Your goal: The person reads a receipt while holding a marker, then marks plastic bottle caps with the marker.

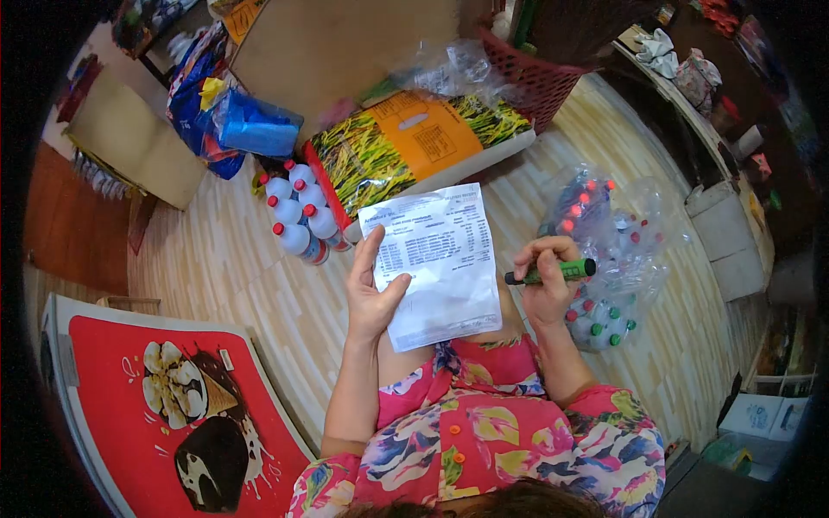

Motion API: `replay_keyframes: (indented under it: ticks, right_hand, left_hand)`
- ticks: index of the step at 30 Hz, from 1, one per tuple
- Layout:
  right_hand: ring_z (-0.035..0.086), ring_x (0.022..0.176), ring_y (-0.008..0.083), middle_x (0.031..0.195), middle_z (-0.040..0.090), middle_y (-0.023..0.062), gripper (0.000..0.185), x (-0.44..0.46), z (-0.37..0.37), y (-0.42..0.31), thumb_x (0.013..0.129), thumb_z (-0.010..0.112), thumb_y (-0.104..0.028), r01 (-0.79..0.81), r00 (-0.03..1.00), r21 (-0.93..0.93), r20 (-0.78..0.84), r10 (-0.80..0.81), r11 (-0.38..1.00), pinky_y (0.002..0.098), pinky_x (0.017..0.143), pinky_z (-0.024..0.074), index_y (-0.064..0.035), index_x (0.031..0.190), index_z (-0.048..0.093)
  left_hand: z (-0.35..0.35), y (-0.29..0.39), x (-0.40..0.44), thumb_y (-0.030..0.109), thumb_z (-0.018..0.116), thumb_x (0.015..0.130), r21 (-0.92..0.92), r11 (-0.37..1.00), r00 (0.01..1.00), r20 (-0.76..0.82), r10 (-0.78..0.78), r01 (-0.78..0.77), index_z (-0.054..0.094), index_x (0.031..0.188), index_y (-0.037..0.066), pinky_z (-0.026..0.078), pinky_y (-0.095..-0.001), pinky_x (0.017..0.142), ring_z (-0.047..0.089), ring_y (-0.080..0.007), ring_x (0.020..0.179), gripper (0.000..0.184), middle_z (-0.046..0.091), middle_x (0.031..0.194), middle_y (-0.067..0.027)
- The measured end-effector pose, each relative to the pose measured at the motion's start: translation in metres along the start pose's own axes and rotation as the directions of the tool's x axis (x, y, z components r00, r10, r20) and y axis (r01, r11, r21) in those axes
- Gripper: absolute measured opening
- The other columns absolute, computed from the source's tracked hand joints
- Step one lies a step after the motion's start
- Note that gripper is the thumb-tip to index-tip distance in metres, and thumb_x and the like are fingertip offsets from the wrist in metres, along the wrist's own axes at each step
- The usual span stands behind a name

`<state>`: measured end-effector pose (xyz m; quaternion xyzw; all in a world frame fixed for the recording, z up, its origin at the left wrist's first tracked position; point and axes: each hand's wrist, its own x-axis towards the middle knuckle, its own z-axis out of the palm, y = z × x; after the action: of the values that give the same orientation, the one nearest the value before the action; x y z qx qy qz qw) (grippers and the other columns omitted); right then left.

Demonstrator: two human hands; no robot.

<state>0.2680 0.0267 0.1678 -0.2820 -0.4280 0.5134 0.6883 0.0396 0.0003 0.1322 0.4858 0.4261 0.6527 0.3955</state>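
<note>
A white printed receipt sheet (440, 276) is held over the lap. My left hand (373, 293) grips its left edge, with the thumb on top of the page and the other fingers partly behind it. To the right of the sheet, my right hand (548, 281) is closed around a green marker (561, 271) with a dark end pointing at the paper. The marker does not touch the sheet. Lines of small print cover the page, too small to read.
White bottles with red caps (298, 211) stand beyond the sheet, beside a green and orange package (423, 142). Wrapped bottles (604, 319) lie to the right on the floor. A red freezer lid (190, 414) is at lower left, a red basket (540, 82) at the back.
</note>
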Motion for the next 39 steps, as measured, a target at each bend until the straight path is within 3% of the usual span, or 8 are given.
replay_keyframes:
  ticks: [5,8,9,12,18,25,34,39]
  right_hand:
    - [0.054,0.062,0.0147,0.077,0.059,0.0128,0.038,-0.010,0.006,0.008,0.087,0.058,-0.036,0.085,0.995,-0.152,0.066,-0.075,0.985,0.0268,0.057,0.0441,0.0015,0.091,0.054]
    - [0.053,0.062,0.0167,0.074,0.057,0.0126,0.050,-0.004,-0.004,0.009,0.086,0.055,-0.047,0.306,0.933,-0.395,0.305,-0.191,0.866,0.0285,0.055,0.0411,0.0033,0.086,0.056]
    - [0.051,0.057,0.0184,0.066,0.054,0.0107,0.059,-0.001,-0.004,0.004,0.083,0.054,-0.055,0.319,0.926,-0.483,0.341,-0.160,0.815,0.0304,0.051,0.0376,0.0032,0.078,0.057]
    - [0.049,0.052,0.0201,0.059,0.051,0.0087,0.057,0.000,-0.004,-0.004,0.081,0.056,-0.056,0.309,0.916,-0.563,0.394,-0.079,0.767,0.0315,0.049,0.0362,0.0004,0.072,0.057]
    - [0.050,0.050,0.0263,0.057,0.052,0.0084,0.044,0.003,-0.003,-0.034,0.077,0.066,-0.045,0.527,0.797,-0.577,0.590,-0.127,0.623,0.0329,0.048,0.0359,-0.0024,0.069,0.058]
    - [0.053,0.057,0.0306,0.064,0.055,0.0133,0.025,-0.030,-0.023,0.006,0.072,0.072,-0.022,0.299,0.842,-0.675,0.519,0.146,0.675,0.0373,0.052,0.0400,-0.0020,0.068,0.056]
    - [0.054,0.056,0.0308,0.061,0.054,0.0130,0.026,-0.021,-0.016,-0.024,0.070,0.074,-0.023,0.508,0.793,-0.612,0.607,-0.052,0.606,0.0374,0.051,0.0398,-0.0032,0.070,0.057]
    - [0.054,0.056,0.0304,0.062,0.054,0.0133,0.025,-0.029,-0.020,0.002,0.070,0.075,-0.022,0.409,0.806,-0.659,0.585,0.088,0.631,0.0359,0.050,0.0399,-0.0038,0.071,0.057]
  left_hand:
    - [-0.002,0.001,0.000,-0.006,0.066,0.067,-0.036,0.999,1.000,0.003,-0.016,0.016,0.034,0.134,-0.005,0.031,-0.0343,0.104,0.041,-0.0217,0.124,0.074,0.039,0.136,-0.0128]
    - [-0.002,0.001,-0.001,-0.007,0.065,0.067,-0.013,1.000,1.000,-0.011,-0.023,0.023,0.035,0.134,-0.005,0.032,-0.0345,0.103,0.041,-0.0219,0.123,0.074,0.040,0.135,-0.0140]
    - [-0.002,0.000,-0.001,-0.007,0.065,0.067,-0.009,1.000,0.999,-0.016,-0.028,0.028,0.035,0.134,-0.005,0.032,-0.0346,0.103,0.042,-0.0220,0.123,0.073,0.040,0.134,-0.0144]
    - [-0.002,0.000,-0.001,-0.008,0.065,0.067,-0.049,0.998,0.999,-0.017,-0.045,0.044,0.035,0.134,-0.004,0.032,-0.0347,0.103,0.042,-0.0223,0.122,0.073,0.040,0.134,-0.0157]
    - [-0.003,0.005,-0.001,-0.006,0.065,0.068,0.022,1.000,1.000,0.008,-0.023,0.022,0.040,0.131,-0.004,0.031,-0.0337,0.104,0.041,-0.0208,0.122,0.068,0.043,0.130,-0.0113]
    - [0.000,0.006,0.000,-0.005,0.061,0.069,0.058,0.998,1.000,0.007,-0.002,0.001,0.044,0.129,-0.003,0.028,-0.0320,0.104,0.040,-0.0216,0.121,0.062,0.044,0.124,-0.0113]
    - [0.002,0.006,-0.002,-0.005,0.060,0.069,0.068,0.998,1.000,-0.006,0.011,-0.010,0.044,0.128,-0.004,0.027,-0.0326,0.104,0.040,-0.0221,0.122,0.062,0.044,0.125,-0.0117]
    - [0.001,0.005,-0.001,-0.006,0.061,0.069,0.087,0.996,1.000,0.008,0.014,-0.015,0.044,0.129,-0.004,0.028,-0.0323,0.104,0.040,-0.0219,0.122,0.062,0.043,0.126,-0.0117]
